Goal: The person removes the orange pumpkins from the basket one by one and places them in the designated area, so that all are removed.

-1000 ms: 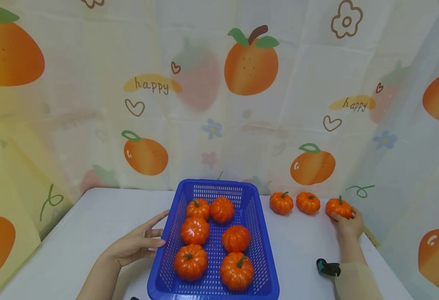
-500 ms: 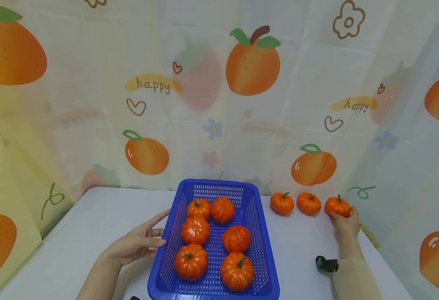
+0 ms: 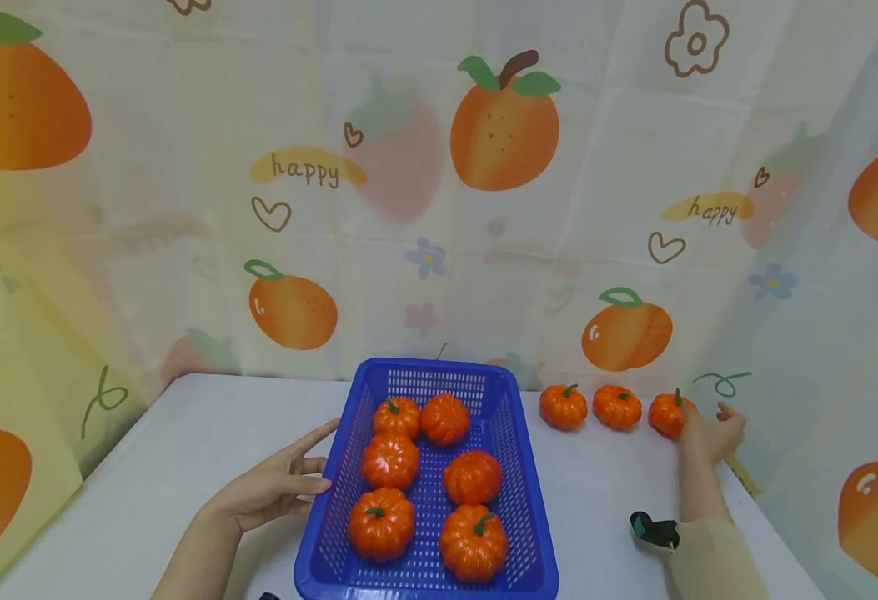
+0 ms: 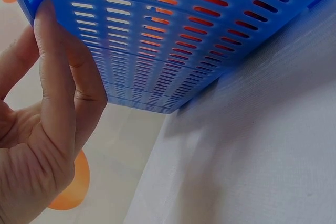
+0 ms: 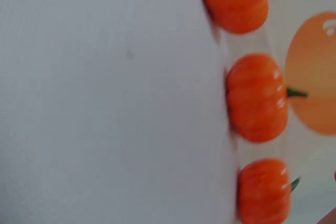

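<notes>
A blue plastic basket (image 3: 532, 500) with slotted walls holds several small orange pumpkins (image 3: 382, 524). My left hand (image 3: 277, 483) is at the basket's left side. Its thumb and index fingertips touch the rim from outside, and the left wrist view shows a finger (image 4: 55, 77) reaching up under that rim. Three more pumpkins (image 3: 617, 407) stand in a row at the table's back edge, also in the right wrist view. My right hand (image 3: 709, 433) is at the rightmost pumpkin (image 3: 665, 414), covering part of it, with fingers off to its right. Whether it touches the pumpkin is unclear.
A white table (image 3: 589, 475) carries everything, with a fruit-printed curtain (image 3: 499, 250) hanging behind it. Beside my right forearm is a small black object (image 3: 654, 531). A yellowish strip (image 3: 742, 477) shows at the table's right edge.
My right hand has let go of the rightmost pumpkin after moving it slightly left, and its fingers have drawn away to the right. The left hand and basket have stayed put.
</notes>
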A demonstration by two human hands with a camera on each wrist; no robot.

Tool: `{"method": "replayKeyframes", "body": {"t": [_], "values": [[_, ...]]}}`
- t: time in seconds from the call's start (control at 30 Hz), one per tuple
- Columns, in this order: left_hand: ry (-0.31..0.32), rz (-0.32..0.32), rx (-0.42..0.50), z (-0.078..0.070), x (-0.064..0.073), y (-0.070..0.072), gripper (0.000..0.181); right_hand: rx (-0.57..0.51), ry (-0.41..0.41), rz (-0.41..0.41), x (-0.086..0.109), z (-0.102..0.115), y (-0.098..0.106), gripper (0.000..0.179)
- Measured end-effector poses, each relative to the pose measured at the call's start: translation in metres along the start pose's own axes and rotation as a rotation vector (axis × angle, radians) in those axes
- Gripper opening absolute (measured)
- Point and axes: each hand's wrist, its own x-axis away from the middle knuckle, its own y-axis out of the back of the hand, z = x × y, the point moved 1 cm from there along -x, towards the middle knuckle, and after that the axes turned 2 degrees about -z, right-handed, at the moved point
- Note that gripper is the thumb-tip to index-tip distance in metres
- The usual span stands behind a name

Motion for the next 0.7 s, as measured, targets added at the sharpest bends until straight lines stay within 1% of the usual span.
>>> {"method": "replayKeyframes", "body": {"t": [0.07, 0.13, 0.23, 0.3, 0.37, 0.4, 0.53, 0.7], "values": [[-0.001, 0.001, 0.0, 0.0, 0.0, 0.0, 0.09, -0.043, 0.03, -0.002, 0.009, 0.011, -0.002, 0.053], [0.0, 0.001, 0.002, 0.0, 0.0, 0.001, 0.091, -0.08, 0.07, 0.016, 0.019, 0.022, -0.004, 0.045], [0.002, -0.002, 0.005, 0.0, 0.0, 0.0, 0.091, -0.15, 0.147, 0.069, 0.036, 0.038, -0.01, 0.038], [0.004, -0.007, 0.004, 0.0, 0.0, 0.0, 0.091, -0.186, 0.186, 0.124, 0.05, 0.048, -0.014, 0.037], [0.007, -0.013, 0.001, 0.0, 0.0, 0.0, 0.091, -0.212, 0.213, 0.203, 0.065, 0.057, -0.018, 0.037], [0.009, -0.016, 0.0, 0.0, 0.0, 0.0, 0.091, -0.207, 0.225, 0.241, 0.072, 0.062, -0.02, 0.036], [0.012, -0.02, -0.001, -0.001, 0.0, -0.001, 0.091, -0.224, 0.238, 0.432, 0.102, 0.076, -0.025, 0.038], [0.01, -0.022, -0.005, -0.001, 0.0, -0.001, 0.091, -0.198, 0.254, 0.654, 0.136, 0.088, -0.03, 0.04]]}}
